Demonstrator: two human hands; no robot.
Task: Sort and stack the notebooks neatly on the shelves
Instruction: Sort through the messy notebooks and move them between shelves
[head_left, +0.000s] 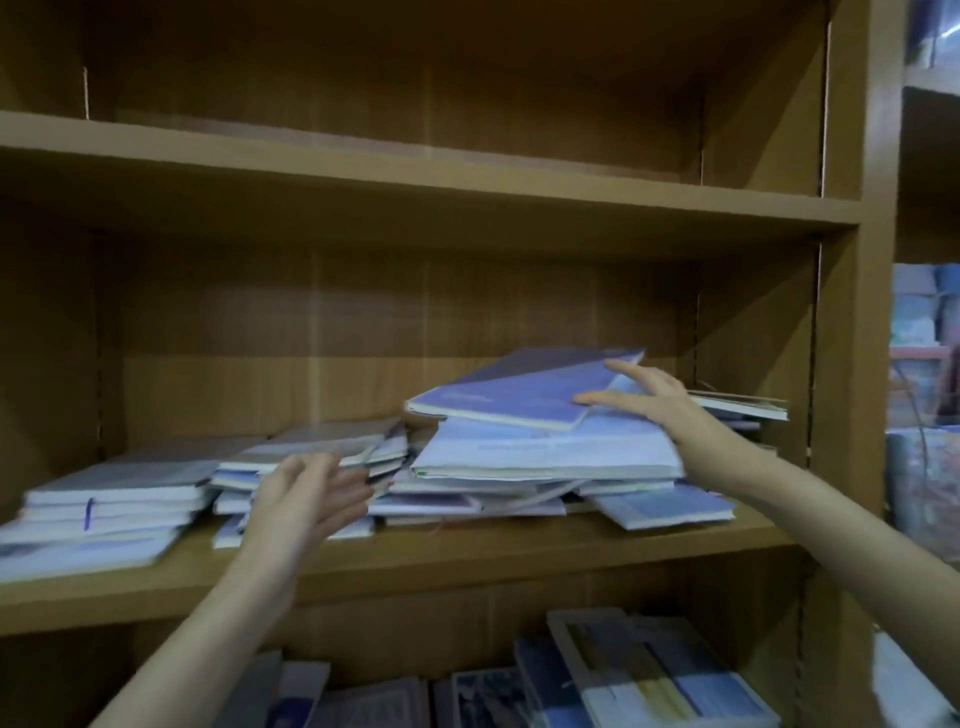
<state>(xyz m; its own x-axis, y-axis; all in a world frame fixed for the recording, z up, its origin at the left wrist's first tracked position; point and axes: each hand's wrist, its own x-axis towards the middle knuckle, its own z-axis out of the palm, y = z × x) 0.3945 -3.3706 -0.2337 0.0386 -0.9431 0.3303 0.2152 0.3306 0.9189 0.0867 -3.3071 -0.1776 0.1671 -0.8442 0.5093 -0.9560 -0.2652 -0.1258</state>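
Head view, sole camera. Shelving: wooden bookcase, three levels visible.

Upper shelf (426, 171): bare board showing, nothing seen on it.

Middle shelf (467, 558): holds the notebooks, all lying flat.
- Left stack (111, 499): fairly squared, spines toward the front, one with a blue elastic band.
- Centre pile (311, 457): low, loosely fanned, partly hidden behind the left hand.
- Right heap (545, 457): tallest, covers skewed at mixed angles, some edges overhanging the shelf front; judged unsorted.
- Purple notebook (511, 397): topmost on the right heap, tilted, far corner raised.

Right hand (641, 397): fingers straight and spread, laid on the near right corner of the purple notebook and the pale cover below it; nothing gripped. Placement suggests steadying or sliding the top item off the heap.

Left hand (306, 493): fingers apart and relaxed, holding nothing, hovering in front of the centre pile, blurred; whether it touches the pile cannot be told. Probably reaching to receive or square the notebooks.

Lower shelf (649, 675): further books and notebooks, leaning, only partly in view.

Neighbouring unit (924, 364), right edge: stocked goods, too blurred to identify.
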